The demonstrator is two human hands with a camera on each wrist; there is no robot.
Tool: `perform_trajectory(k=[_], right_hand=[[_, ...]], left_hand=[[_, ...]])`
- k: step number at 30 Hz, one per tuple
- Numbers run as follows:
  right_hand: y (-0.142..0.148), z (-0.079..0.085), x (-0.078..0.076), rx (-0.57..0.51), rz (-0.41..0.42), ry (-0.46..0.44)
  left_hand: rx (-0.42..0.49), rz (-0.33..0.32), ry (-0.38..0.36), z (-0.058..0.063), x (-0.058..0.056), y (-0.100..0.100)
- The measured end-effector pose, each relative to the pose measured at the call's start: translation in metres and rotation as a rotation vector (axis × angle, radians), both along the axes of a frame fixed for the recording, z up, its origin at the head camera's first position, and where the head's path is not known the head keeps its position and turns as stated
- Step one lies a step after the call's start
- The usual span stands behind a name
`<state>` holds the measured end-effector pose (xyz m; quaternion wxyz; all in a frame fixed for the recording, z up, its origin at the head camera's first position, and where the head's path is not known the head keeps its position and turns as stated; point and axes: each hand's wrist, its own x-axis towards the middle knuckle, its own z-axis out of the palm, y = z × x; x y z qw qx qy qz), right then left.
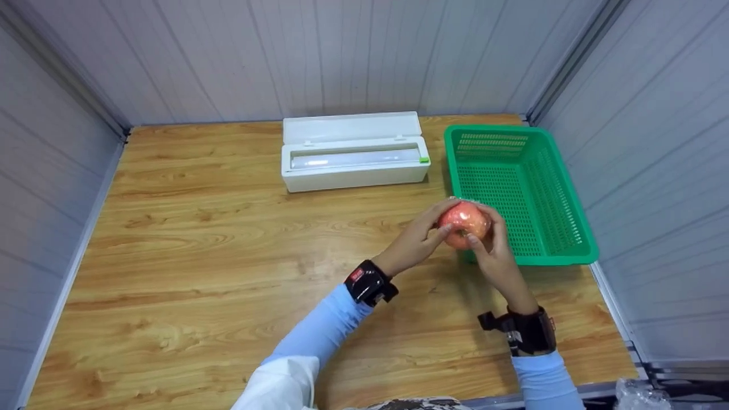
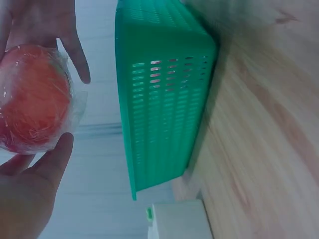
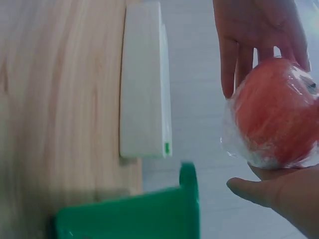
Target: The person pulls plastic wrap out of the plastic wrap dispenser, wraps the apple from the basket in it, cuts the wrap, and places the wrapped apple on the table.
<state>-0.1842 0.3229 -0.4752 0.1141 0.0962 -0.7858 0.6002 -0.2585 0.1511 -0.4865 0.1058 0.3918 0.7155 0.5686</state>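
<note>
A red apple [image 1: 464, 221] wrapped in clear plastic film is held between both hands, raised over the table by the near left corner of the green basket. My left hand [image 1: 418, 239] grips its left side, thumb on the front. On the other side, my right hand [image 1: 496, 253] holds it with the thumb near the stem hollow. Loose film edges stick out from the apple [image 2: 35, 99] in the left wrist view. The right wrist view shows the film crumpled around the underside of the apple [image 3: 276, 112].
The green plastic basket [image 1: 569, 210] stands at the right of the wooden table [image 1: 188, 256]. A white film dispenser box [image 1: 353, 177] with its lid raised sits at the back, a film roll inside. Panel walls close in the back and sides. Crumpled clear plastic [image 1: 642, 396] lies at bottom right.
</note>
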Motion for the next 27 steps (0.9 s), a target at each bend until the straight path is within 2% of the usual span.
perform_trajectory(k=[2,5,9,13,16,19,24,27], right_hand=[[0.008,0.004,-0.002,0.023,0.002,-0.026],[0.022,0.01,-0.007,0.047,0.003,-0.067],[0.043,0.017,-0.012,0.155,-0.02,-0.155],[0.059,0.026,-0.02,0.29,-0.052,-0.25],[0.068,0.035,-0.029,0.344,-0.07,-0.321],[0.075,0.042,-0.042,0.366,-0.087,-0.386],[0.086,0.049,-0.066,0.4,-0.127,-0.497],[0.094,0.049,-0.077,0.424,-0.132,-0.564]], left_hand=[[0.003,-0.013,-0.015,0.002,-0.004,0.007],[0.022,-0.025,-0.075,0.003,-0.01,0.02],[0.001,-0.034,-0.142,0.002,-0.019,0.037],[-0.057,-0.03,-0.098,0.005,-0.03,0.056],[-0.094,-0.007,-0.048,0.007,-0.04,0.073],[-0.131,0.027,-0.045,0.011,-0.048,0.087],[-0.219,0.099,-0.101,0.018,-0.059,0.107],[-0.259,0.117,-0.145,0.021,-0.063,0.117]])
